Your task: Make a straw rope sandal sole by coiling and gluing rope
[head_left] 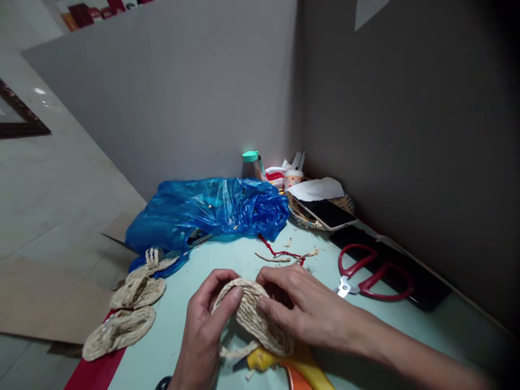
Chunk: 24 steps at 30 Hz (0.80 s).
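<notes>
An oval sole of coiled straw braid (252, 310) is held up over the table's near edge. My left hand (211, 319) grips its left end, with the thumb lying across the face. On the opposite side, my right hand (303, 303) pinches the upper right edge between thumb and fingers; some fingertips are hidden behind the braid. Below the sole lies a yellow glue gun (262, 358), its dark nozzle pointing left, and a loose straw end hangs near it. Red-handled scissors (361, 288) lie right of my right wrist, blades partly covered by the arm.
Small woven straw slippers (122, 333) line the table's left edge. A blue plastic bag (211, 208) lies at the back. Beside it, a basket (303, 219) holds a phone (331, 213). Red cord (280, 252) and straw scraps are scattered midway. A dark flat panel (426, 287) lies along the right wall.
</notes>
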### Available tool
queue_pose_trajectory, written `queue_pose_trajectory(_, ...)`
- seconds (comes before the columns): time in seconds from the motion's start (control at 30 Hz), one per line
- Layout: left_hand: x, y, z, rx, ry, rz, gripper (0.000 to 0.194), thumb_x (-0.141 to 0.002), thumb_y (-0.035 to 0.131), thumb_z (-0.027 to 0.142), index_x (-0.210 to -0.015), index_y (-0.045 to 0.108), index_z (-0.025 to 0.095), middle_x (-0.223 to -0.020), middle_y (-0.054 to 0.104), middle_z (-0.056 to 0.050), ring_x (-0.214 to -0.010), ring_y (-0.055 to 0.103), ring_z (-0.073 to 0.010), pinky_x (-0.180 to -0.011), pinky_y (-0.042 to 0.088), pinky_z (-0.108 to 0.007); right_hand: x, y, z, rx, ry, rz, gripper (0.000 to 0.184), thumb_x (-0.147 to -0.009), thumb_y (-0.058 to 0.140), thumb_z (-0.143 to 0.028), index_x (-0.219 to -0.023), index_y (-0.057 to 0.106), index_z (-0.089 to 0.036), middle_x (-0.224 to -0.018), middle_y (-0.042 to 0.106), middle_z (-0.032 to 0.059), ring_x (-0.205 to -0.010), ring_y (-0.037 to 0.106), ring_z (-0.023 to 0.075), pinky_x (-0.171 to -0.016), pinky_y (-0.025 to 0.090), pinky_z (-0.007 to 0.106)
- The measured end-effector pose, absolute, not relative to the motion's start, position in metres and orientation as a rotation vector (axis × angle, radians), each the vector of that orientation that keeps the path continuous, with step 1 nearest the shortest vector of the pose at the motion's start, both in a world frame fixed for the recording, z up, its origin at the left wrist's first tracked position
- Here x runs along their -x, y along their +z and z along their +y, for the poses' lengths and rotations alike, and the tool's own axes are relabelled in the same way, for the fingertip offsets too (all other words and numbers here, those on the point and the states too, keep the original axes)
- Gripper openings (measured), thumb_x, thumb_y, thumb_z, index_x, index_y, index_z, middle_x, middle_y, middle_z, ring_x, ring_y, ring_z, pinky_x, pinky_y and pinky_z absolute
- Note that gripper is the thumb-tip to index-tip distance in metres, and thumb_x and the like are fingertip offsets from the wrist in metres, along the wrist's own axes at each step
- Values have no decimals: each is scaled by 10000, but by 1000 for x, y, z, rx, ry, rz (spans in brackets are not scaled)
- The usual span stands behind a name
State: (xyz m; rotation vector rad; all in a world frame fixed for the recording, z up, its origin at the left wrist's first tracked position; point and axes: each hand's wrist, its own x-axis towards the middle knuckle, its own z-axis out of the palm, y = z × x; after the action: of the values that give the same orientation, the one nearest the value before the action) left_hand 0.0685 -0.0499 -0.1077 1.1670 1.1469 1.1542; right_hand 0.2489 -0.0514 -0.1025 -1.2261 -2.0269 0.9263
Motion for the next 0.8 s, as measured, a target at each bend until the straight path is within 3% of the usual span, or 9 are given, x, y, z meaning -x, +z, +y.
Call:
queue_pose_trajectory(0.2,-71,-105,-55,-946,1071,1073,237,-729,780,331,-873,663,182,-700,621,6,-635,547,-138,-568,439,-212,-243,-106,-54,1234,936,-2001,313,-972,495,-406,-769,538,-171,-667,535,-28,-643,468,121,-602,301,252)
queue_pose_trajectory(0.47,-71,-108,-60,-988,1090,1095,268,-712,790,344,-866,641,184,-667,586,18,-585,513,-109,-544,400,-190,-234,-111,-59,1141,864,-1928,261,-931,498,-251,-685,462,-174,-624,445,-52,-590,409,92,-581,283,231)
queue_pose_trajectory(0.67,-70,-118,-61,-981,1071,1085,278,-704,780,368,-862,635,191,-648,574,23,-569,511,-108,-541,384,-192,-228,-120,-61,1091,836,-1879,333,-887,499,-214,-606,324,-178,-568,328,-61,-545,324,85,-551,245,236)
queue_pose_trajectory(0.8,-70,-116,-56,-944,1071,1068,235,-727,765,338,-839,624,186,-638,573,30,-561,497,-102,-537,391,-188,-233,-119,-56,1094,895,-1938,285,-944,501,-281,-683,478,-168,-585,413,-64,-545,382,78,-530,273,206)
